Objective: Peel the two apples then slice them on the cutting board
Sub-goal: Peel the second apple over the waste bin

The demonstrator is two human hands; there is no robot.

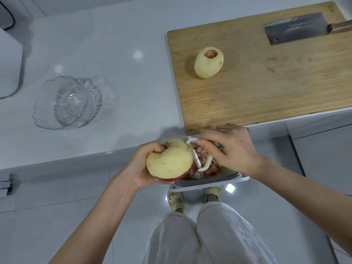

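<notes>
Apple two [169, 161] sits in my left grip [140, 167], held out past the edge of the table [114, 54] and above the scrap bin [209, 181]. My fingers are curled round its far end and my palm is under it. Most of it is bare pale flesh, with a band of red skin along the underside. My right grip [230, 149] is clamped on the white peeler [198, 161], whose blade lies against the apple's right flank.

I judge the fruit firm but slick where peeled, so the wet flesh could slide and would bruise if I squeezed it. The safest hold is end to end, at the stem and blossom hollows.

Apple one [209, 62] lies peeled on the cutting board [266, 88], with skin only in its hollow, well apart from the cleaver [293, 28]. Being round, it may roll once slicing starts.
</notes>
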